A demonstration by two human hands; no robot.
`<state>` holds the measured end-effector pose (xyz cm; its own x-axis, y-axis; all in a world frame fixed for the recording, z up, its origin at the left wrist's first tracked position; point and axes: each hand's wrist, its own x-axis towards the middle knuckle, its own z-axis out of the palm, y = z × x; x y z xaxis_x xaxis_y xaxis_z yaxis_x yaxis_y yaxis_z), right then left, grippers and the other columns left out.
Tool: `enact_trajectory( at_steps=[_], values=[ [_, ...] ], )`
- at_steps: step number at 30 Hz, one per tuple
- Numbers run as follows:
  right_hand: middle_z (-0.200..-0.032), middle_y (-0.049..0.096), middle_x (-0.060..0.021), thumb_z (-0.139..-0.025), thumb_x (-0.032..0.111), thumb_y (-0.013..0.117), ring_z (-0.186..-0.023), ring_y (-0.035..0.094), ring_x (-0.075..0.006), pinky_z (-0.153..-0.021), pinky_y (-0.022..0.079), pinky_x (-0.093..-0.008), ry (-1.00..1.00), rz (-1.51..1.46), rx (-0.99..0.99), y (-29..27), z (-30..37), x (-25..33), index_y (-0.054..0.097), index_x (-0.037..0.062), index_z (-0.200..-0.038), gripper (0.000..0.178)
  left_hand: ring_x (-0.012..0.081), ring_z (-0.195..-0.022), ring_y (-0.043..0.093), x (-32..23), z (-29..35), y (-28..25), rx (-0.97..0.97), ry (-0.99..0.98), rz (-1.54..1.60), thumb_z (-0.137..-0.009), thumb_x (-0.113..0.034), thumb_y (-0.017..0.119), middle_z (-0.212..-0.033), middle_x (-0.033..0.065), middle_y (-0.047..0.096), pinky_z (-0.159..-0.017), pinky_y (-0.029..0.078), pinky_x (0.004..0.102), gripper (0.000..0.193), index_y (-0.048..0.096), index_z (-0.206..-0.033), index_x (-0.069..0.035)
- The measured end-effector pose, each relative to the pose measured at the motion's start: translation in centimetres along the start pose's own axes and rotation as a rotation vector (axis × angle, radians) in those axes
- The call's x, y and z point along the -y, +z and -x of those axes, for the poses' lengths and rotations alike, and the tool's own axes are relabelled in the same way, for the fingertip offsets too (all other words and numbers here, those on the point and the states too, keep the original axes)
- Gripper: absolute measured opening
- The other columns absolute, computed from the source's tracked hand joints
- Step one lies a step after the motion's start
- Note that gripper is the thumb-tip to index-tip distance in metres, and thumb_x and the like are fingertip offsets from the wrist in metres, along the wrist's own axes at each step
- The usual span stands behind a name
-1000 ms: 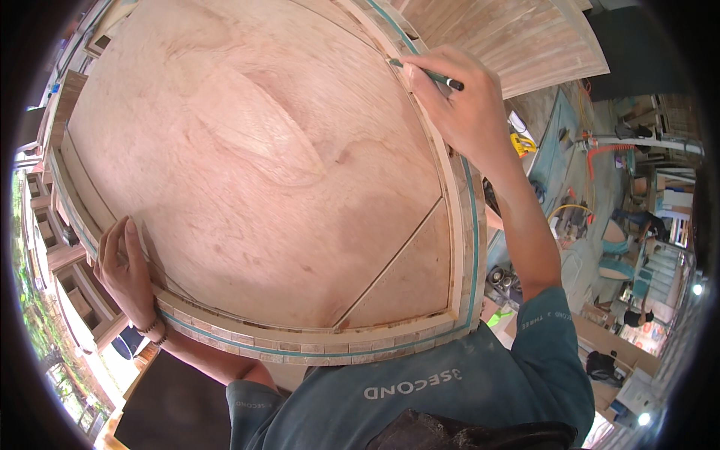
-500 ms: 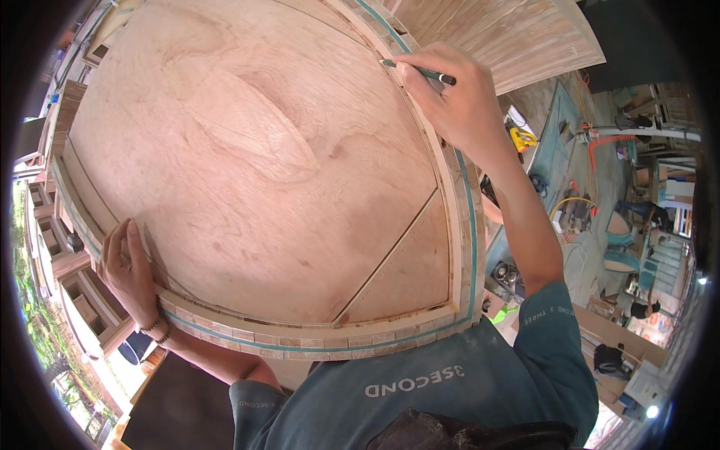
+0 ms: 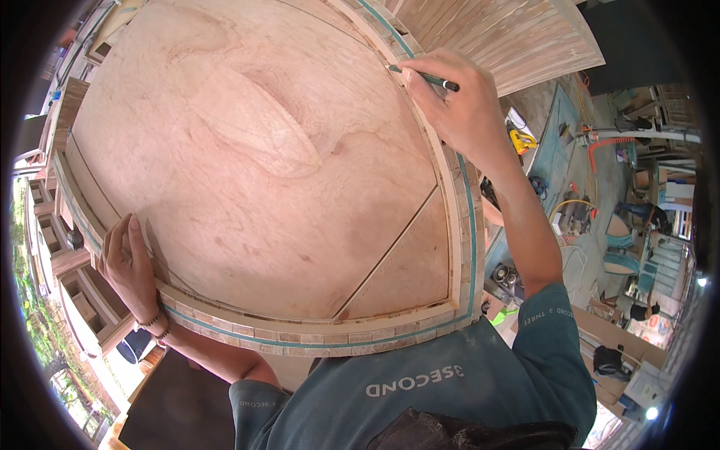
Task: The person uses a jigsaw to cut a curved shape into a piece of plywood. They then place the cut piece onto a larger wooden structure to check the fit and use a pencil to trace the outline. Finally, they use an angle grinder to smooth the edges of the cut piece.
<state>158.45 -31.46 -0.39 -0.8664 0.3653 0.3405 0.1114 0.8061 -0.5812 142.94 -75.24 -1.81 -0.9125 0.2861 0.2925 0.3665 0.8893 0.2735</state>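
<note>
A wide pale plywood panel point(image 3: 255, 225) fills the middle, bordered by a raised wooden rim point(image 3: 352, 337) of small blocks with a teal stripe. My right hand point(image 3: 457, 94) pinches a dark green pencil point(image 3: 427, 76) with a black end. The pencil's tip meets the inner strip of the rim at the upper right. My left hand point(image 3: 129, 266) rests over the rim at the lower left, fingers stretched and apart, holding nothing. A dark seam point(image 3: 386, 251) crosses the panel's lower right corner.
A slatted wooden panel point(image 3: 495, 45) stands at the upper right. Beyond my right arm lie a yellow tool point(image 3: 520, 140), hoses and other gear on the workshop floor. Wooden frames with openings point(image 3: 86, 300) line the left. Another person point(image 3: 651, 216) is far right.
My right hand and the pencil have shifted slightly down and to the right along the rim. My left hand stays nearly in place.
</note>
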Motion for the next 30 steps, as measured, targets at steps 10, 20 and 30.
enact_trajectory(
  at_steps=[10,20,30],
  values=[
    [-0.092,0.070,-0.0101,-0.095,0.016,0.070,-0.083,0.067,-0.0206,-0.071,0.053,-0.0317,0.026,0.031,0.018,-0.5,0.8,0.3,0.076,0.0015,-0.105,0.019,0.0318,-0.113,0.065,0.8,0.3,0.5,-0.030,-0.004,-0.002,-0.100,-0.032,0.063,-0.115,0.0143,0.072,-0.102,0.047,0.0437,0.036,0.075,-0.115,-0.002],
    [-0.086,0.067,-0.0132,-0.090,0.014,0.068,-0.080,0.064,-0.0292,-0.071,0.049,-0.0388,0.056,-0.031,-0.004,-0.5,1.5,0.6,0.076,0.0017,-0.102,0.018,0.0268,-0.111,0.066,0.4,0.3,0.3,-0.015,-0.073,0.053,-0.099,-0.035,0.067,-0.112,0.0113,0.073,-0.100,0.047,0.0404,0.035,0.076,-0.113,-0.004],
    [-0.090,0.069,-0.0119,-0.094,0.016,0.069,-0.081,0.066,-0.0232,-0.069,0.051,-0.0343,-0.047,0.093,0.006,-1.3,2.3,0.6,0.076,0.0018,-0.104,0.019,0.0276,-0.110,0.067,0.3,0.2,0.1,-0.014,-0.076,0.041,-0.099,-0.037,0.066,-0.112,0.0122,0.073,-0.099,0.049,0.0408,0.037,0.076,-0.113,-0.004]
  ],
)
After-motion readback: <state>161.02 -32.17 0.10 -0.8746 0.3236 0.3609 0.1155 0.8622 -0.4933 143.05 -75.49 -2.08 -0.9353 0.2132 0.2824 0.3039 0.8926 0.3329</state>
